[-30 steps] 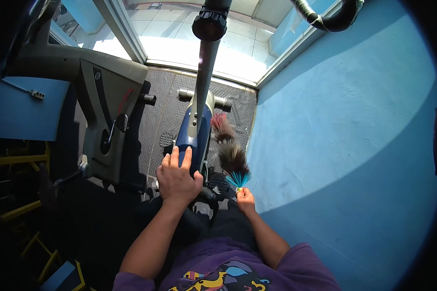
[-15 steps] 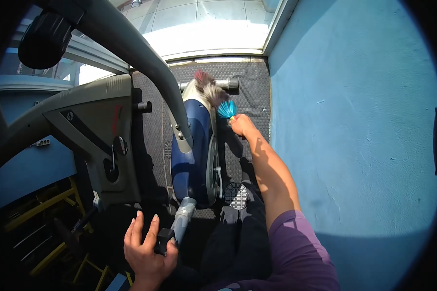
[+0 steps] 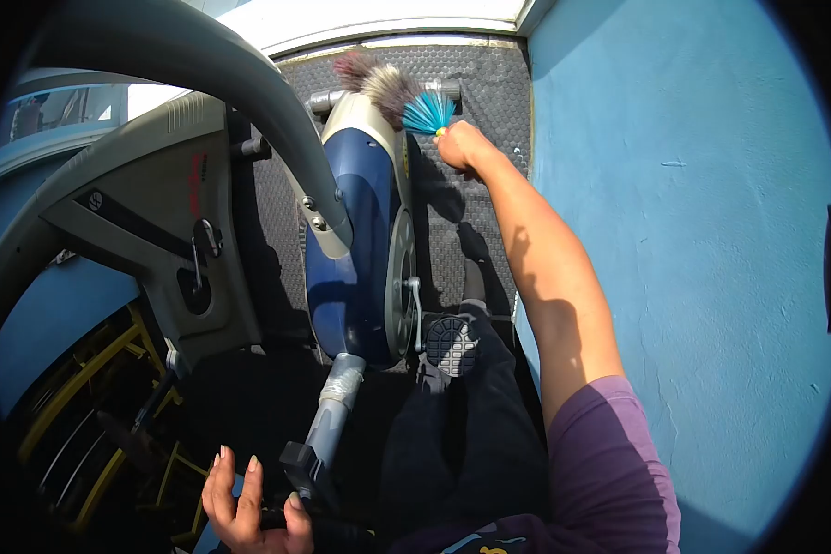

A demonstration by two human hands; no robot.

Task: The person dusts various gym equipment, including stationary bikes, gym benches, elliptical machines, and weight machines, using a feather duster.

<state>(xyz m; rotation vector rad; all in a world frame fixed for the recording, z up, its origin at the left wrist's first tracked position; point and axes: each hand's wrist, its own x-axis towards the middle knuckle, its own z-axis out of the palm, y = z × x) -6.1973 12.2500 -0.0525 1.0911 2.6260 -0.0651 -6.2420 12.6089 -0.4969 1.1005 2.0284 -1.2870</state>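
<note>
My right hand [image 3: 459,146] is closed around the handle of a feather duster [image 3: 392,92], just below its turquoise bristles. The duster's grey, cream and reddish fluffy head lies across the cream front end of an exercise bike [image 3: 349,212] with a blue body. My left hand [image 3: 249,512] is at the bottom of the view, fingers spread and nothing visible in it. It is beside the black knob [image 3: 302,460] on the bike's grey seat post [image 3: 326,425]. The lower part of this hand is cut off by the frame edge.
A second grey exercise machine [image 3: 148,212] stands on the left. A blue wall [image 3: 683,231] runs along the right, and dark textured matting [image 3: 489,83] covers the floor. The bike's pedal [image 3: 451,346] sits by my legs. Yellow metal frames [image 3: 83,379] are at lower left.
My right hand has moved the duster forward and leftward over the bike's front end. My left hand has shifted back from the black knob, lower in view. The camera view has shifted too.
</note>
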